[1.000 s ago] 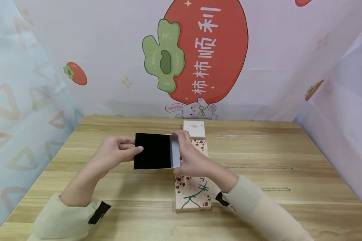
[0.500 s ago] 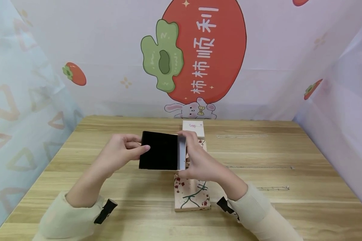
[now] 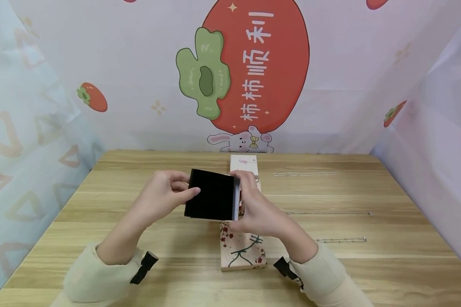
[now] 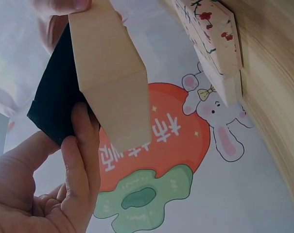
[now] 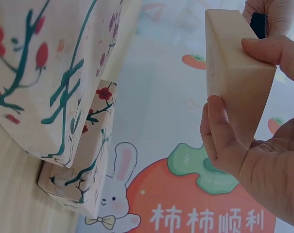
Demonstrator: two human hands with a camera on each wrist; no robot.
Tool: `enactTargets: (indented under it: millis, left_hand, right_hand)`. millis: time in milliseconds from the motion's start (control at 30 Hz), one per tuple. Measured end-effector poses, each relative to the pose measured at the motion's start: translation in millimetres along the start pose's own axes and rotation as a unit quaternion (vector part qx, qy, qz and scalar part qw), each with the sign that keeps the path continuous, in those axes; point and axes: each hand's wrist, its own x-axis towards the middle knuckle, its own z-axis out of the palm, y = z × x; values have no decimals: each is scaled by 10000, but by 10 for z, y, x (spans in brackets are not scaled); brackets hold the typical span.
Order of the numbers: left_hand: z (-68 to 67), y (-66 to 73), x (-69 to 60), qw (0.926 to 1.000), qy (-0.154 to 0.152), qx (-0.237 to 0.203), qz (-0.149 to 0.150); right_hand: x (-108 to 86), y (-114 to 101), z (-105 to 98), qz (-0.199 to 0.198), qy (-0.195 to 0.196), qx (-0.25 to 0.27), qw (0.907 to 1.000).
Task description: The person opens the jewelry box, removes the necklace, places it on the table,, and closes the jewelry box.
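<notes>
My left hand (image 3: 163, 196) pinches the left edge of a square black pad (image 3: 211, 195) between thumb and fingers. My right hand (image 3: 255, 204) grips a cream cardboard box (image 4: 115, 63) from its right side. The pad lies tilted over the box's open face, and only a narrow strip of pale interior (image 3: 236, 199) shows at the right. In the left wrist view the pad's near end stands away from the box. The right wrist view shows fingers and thumb curled round the box's outer walls. Both hands are raised above the table.
Under the hands stand floral-printed boxes (image 3: 243, 253) in a row, partly hidden by the right hand. A small white box (image 3: 243, 164) ends the row at the back. Three thin chains, the back one (image 3: 306, 174), the middle one (image 3: 328, 213) and the front one (image 3: 343, 240), lie at the right.
Both hands have shifted right with the box and pad. The pad covers more of the box's opening, and the pale strip at the right has narrowed.
</notes>
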Motion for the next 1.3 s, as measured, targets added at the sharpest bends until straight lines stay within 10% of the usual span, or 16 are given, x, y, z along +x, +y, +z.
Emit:
enactTargets:
  millis: [767,1300]
  left_hand:
    - [182,69,82,9996,19,222,194]
    - [235,-11,39,9897,601,-1007,819]
  right_hand:
    - [7,-6,-35,0,43,-62,10000]
    - [-35,55,-245,-50,242,337,9991]
